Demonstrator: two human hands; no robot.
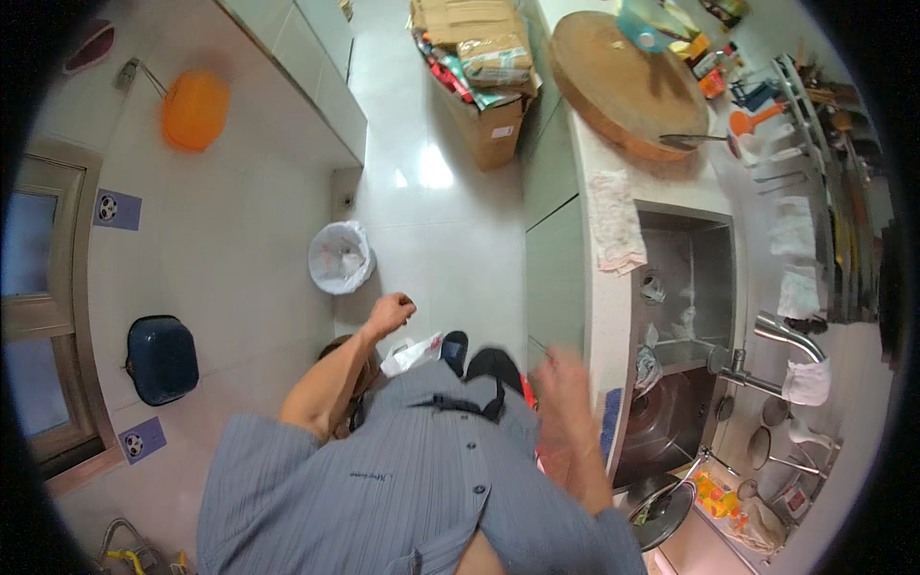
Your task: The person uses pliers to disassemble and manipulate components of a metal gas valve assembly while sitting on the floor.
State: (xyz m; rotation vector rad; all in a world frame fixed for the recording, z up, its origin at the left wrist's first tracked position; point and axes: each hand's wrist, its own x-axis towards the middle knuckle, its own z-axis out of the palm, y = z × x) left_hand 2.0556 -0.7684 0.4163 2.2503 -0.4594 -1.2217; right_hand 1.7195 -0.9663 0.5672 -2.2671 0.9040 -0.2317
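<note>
My left hand [391,314] hangs above the floor with its fingers curled together. Whatever lies inside them, if anything, is hidden. Below it is a white plastic bag [412,356] beside my dark shoe [454,351]. A trash bin [326,257] lined with a white bag stands just beyond that hand. My right hand [560,379] is smeared by motion, close to the front of the green cabinet [556,278]. Its fingers cannot be made out. Something red [528,391] shows partly between my body and the right forearm.
On the right runs a counter [599,316] with a steel sink [680,244], a faucet [767,369] and a cloth [618,225]. A thick round chopping board [623,86] sits farther along. A filled cardboard box [491,125] stands ahead. A tiled wall [249,259] bounds the left.
</note>
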